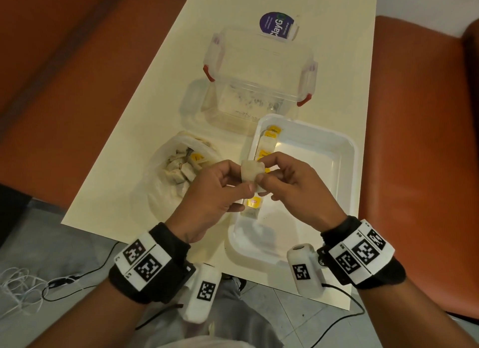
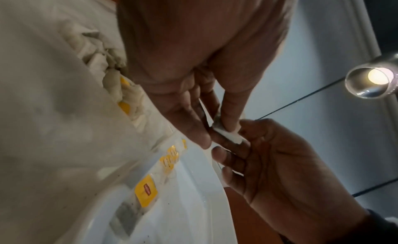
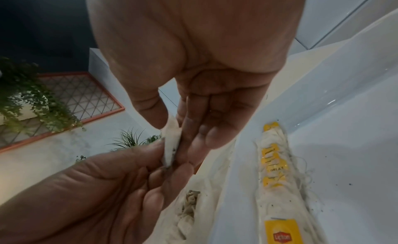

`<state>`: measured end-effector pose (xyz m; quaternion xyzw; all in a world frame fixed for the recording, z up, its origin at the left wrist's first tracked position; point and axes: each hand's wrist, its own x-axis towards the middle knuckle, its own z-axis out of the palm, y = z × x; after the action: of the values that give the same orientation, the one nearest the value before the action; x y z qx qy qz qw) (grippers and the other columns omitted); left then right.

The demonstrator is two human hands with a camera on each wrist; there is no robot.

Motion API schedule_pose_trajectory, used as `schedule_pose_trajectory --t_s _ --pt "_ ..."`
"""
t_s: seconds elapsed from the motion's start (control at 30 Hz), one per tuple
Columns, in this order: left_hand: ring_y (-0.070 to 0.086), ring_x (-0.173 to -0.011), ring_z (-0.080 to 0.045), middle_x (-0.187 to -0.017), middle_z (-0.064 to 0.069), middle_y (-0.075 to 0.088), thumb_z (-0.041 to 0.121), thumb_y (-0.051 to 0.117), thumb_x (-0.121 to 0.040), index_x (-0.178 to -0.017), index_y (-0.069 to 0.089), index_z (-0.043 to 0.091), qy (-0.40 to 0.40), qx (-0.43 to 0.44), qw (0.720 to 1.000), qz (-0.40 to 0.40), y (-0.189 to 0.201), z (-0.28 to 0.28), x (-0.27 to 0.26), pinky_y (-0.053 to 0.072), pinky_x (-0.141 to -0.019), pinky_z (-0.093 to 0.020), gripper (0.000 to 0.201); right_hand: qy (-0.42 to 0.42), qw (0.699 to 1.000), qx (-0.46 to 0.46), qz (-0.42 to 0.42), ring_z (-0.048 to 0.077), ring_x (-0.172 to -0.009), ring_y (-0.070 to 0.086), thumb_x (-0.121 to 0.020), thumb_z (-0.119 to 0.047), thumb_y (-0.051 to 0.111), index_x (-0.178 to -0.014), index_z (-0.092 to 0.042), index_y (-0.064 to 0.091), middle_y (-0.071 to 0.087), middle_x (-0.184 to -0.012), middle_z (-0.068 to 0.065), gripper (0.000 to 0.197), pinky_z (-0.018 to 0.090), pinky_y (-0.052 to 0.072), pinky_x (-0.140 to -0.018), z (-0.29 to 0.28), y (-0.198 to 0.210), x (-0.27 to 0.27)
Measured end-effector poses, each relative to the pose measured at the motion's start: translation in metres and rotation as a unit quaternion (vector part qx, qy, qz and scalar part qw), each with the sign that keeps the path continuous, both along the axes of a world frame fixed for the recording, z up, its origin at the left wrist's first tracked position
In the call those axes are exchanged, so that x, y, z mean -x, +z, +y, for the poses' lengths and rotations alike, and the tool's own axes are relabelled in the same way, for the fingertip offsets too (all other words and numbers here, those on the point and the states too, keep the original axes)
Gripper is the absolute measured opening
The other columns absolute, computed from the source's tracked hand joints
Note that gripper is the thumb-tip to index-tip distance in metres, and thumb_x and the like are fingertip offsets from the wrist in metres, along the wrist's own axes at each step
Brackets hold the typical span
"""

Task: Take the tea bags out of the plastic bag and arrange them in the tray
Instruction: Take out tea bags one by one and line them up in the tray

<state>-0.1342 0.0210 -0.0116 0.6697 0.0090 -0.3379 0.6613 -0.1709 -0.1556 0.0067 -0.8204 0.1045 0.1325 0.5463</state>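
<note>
Both hands pinch one white tea bag (image 1: 252, 172) between them, held above the left edge of the white tray (image 1: 344, 150). My left hand (image 1: 220, 185) grips its lower left side, and my right hand (image 1: 281, 175) pinches its right side. The held tea bag (image 2: 227, 136) shows edge-on in the left wrist view and again as the tea bag (image 3: 171, 145) in the right wrist view. A row of tea bags with yellow tags (image 1: 269, 136) lies along the tray's left wall. The open plastic bag (image 1: 166, 189) left of the tray holds several more tea bags (image 1: 181, 166).
A clear lidded box with red clips (image 1: 259, 80) stands behind the tray, and a purple-labelled packet (image 1: 278, 26) lies beyond it. The cream table (image 1: 145, 130) is narrow, with orange seating (image 1: 420, 140) on both sides. Cables trail on the floor at the lower left.
</note>
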Motion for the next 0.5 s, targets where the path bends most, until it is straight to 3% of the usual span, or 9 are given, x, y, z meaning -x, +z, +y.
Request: schedule_pose_trajectory --t_s 0.03,0.13,0.2,0.37,0.5 --pt "0.074 -0.091 -0.018 -0.093 -0.004 0.076 0.012 0.074 -0.087 -0.098 0.064 0.007 -0.007 -0.010 1.000 -0.019 -0.001 -0.001 0.001 0.060 -0.070 -0.030 0.016 -0.001 1.000 0.007 -0.005 0.006 -0.071 0.067 -0.093 -0.028 0.066 -0.093 -0.029 0.068 0.074 -0.074 -0.008 0.002 0.030 0.049 -0.071 0.000 0.002 0.000" --pt "0.068 -0.069 -0.014 -0.074 0.005 0.070 0.009 0.075 -0.085 -0.084 0.061 0.012 -0.032 -0.054 0.995 -0.079 -0.002 -0.002 0.003 0.061 -0.071 -0.038 0.014 0.012 0.996 0.071 -0.047 0.006 -0.075 0.065 -0.087 -0.047 0.070 -0.086 -0.032 0.071 0.073 -0.082 -0.015 0.015 0.036 0.053 -0.075 0.000 0.000 0.000" --pt "0.059 -0.061 -0.009 -0.061 0.011 0.063 0.008 0.075 -0.085 -0.081 0.059 0.016 -0.046 -0.067 0.993 -0.088 -0.002 -0.002 0.002 0.059 -0.070 -0.038 0.018 0.013 0.994 0.090 -0.065 0.007 -0.072 0.064 -0.087 -0.045 0.072 -0.085 -0.032 0.073 0.071 -0.079 -0.014 0.012 0.036 0.053 -0.073 -0.002 -0.002 -0.001" --pt "0.065 -0.072 -0.009 -0.092 0.005 0.074 0.015 0.079 -0.082 -0.110 0.066 0.026 -0.094 -0.051 0.992 -0.068 -0.002 0.003 -0.001 0.051 -0.065 -0.025 0.033 0.025 0.996 0.069 -0.048 0.010 -0.062 0.062 -0.085 -0.036 0.076 -0.089 -0.026 0.076 0.070 -0.068 -0.005 0.010 0.033 0.050 -0.062 -0.007 -0.001 -0.005" --pt "0.062 -0.065 -0.005 -0.076 0.011 0.070 0.017 0.077 -0.085 -0.092 0.072 0.022 -0.097 -0.074 0.988 -0.094 -0.004 0.005 -0.002 0.046 -0.056 -0.017 0.010 0.043 0.997 0.057 -0.021 0.005 -0.063 0.066 -0.087 -0.027 0.076 -0.091 -0.023 0.076 0.074 -0.075 -0.007 0.007 0.028 0.053 -0.063 -0.012 0.002 -0.006"
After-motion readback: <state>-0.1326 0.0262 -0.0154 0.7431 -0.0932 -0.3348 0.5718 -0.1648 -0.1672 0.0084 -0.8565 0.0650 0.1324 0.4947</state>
